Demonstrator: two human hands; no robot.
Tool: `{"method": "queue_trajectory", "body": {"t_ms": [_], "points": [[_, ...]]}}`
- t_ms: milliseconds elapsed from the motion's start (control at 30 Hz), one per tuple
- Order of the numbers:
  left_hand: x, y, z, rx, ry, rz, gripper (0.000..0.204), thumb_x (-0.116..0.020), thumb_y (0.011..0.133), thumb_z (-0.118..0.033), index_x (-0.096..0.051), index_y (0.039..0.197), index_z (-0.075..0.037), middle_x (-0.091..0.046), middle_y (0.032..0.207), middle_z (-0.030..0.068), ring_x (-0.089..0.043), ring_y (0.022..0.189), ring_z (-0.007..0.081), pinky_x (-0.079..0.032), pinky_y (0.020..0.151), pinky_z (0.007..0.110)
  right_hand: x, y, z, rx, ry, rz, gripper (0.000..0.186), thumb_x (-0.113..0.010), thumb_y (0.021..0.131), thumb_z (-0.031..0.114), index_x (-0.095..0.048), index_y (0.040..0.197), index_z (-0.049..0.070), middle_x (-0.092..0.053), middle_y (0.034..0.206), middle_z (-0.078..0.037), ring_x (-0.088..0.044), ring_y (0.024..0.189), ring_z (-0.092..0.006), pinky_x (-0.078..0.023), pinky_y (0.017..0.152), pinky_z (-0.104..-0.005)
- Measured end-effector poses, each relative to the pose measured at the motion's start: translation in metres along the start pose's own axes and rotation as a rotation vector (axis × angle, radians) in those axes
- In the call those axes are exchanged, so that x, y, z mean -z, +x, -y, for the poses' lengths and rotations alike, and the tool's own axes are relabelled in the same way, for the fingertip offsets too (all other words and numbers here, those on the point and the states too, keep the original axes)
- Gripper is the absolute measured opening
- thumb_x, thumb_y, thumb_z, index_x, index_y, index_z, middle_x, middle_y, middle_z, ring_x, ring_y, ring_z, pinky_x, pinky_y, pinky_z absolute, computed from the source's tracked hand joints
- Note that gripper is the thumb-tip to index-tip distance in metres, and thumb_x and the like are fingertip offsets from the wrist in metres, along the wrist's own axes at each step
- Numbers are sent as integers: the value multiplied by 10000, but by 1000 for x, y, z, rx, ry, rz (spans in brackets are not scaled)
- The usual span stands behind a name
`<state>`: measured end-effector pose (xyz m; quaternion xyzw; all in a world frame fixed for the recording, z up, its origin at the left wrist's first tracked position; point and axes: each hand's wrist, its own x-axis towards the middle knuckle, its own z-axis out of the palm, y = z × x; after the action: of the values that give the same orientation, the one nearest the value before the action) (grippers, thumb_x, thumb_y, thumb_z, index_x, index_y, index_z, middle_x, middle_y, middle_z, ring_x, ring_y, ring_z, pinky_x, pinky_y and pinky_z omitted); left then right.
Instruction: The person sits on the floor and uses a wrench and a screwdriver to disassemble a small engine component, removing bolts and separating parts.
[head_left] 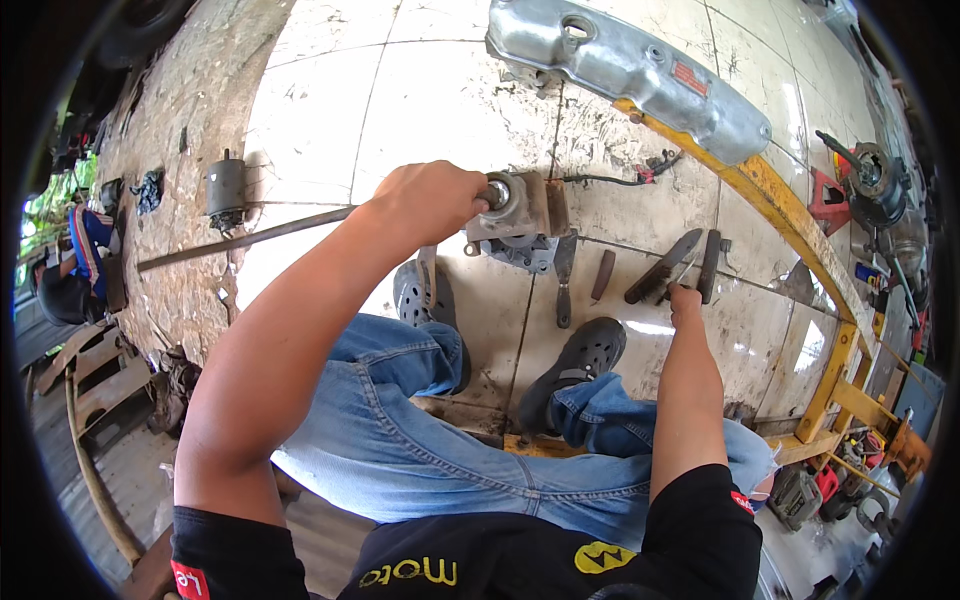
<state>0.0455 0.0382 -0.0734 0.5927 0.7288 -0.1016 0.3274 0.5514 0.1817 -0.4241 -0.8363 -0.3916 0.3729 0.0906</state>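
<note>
My left hand (pixel 440 200) is closed at the bore of a grey metal housing (pixel 516 224), which sits on a block with a rusty plate; what its fingers hold is hidden. A long steel bar (pixel 240 242) runs leftward from behind that hand. My right hand (pixel 683 298) grips a slim metal tool (pixel 686 268) on the tiles, between a dark wooden-looking piece (pixel 660 270) and a dark handled tool (pixel 711 265). A scraper (pixel 564 285) and a short brown piece (pixel 604 275) lie between my hands.
A silver cover (pixel 630 75) rests on a yellow steel frame (pixel 770 200) curving round the right. A dark cylinder (pixel 226 195) stands left. A person in blue trousers (pixel 88 245) is at the far left. Red stand (pixel 830 200) and assorted parts (pixel 870 185) crowd the right edge.
</note>
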Motion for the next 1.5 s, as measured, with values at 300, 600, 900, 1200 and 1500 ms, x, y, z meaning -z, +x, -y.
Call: {"method": "queue_trajectory", "body": {"t_ms": [300, 600, 900, 1200, 1500], "points": [[-6, 12, 15, 0, 50, 33, 286, -565, 943, -363, -684, 1097, -154, -702, 1038, 101, -655, 1014, 298, -515, 862, 439, 89, -94, 147, 344, -118, 279, 242, -644, 810, 148, -543, 990, 21, -603, 717, -81, -621, 569, -197, -448, 425, -363], [-15, 17, 16, -49, 124, -62, 272, -611, 911, -348, -699, 1111, -186, -703, 1071, 78, -658, 1036, 275, -522, 873, 427, 142, -288, 300, 774, -235, 621, 267, -622, 963, 291, -567, 1014, 35, -580, 774, -36, -624, 705, -152, -528, 660, -300], [-13, -3, 5, -31, 100, -115, 318, -568, 942, -439, -703, 1113, -207, -709, 1056, 66, -659, 1040, 261, -531, 864, 404, 81, -334, 303, 807, -268, 721, 254, -636, 934, 248, -656, 1038, 17, -615, 700, -45, -601, 636, -111, -487, 548, -282], [-7, -1, 3, 27, 137, -99, 387, -529, 948, -523, -722, 1057, -206, -712, 1044, 43, -666, 1021, 243, -539, 846, 399, 2, -292, 301, 886, -475, 837, 246, -618, 928, 257, -661, 945, 15, -649, 763, -41, -563, 608, -111, -449, 537, -287], [-7, 1, 8, -18, 135, -122, 365, -577, 915, -531, -738, 958, -206, -720, 966, 31, -679, 959, 240, -547, 806, 394, -57, -276, 310, 784, -568, 749, 280, -649, 905, 279, -693, 901, 2, -715, 790, -140, -691, 694, -194, -529, 685, -359]]}}
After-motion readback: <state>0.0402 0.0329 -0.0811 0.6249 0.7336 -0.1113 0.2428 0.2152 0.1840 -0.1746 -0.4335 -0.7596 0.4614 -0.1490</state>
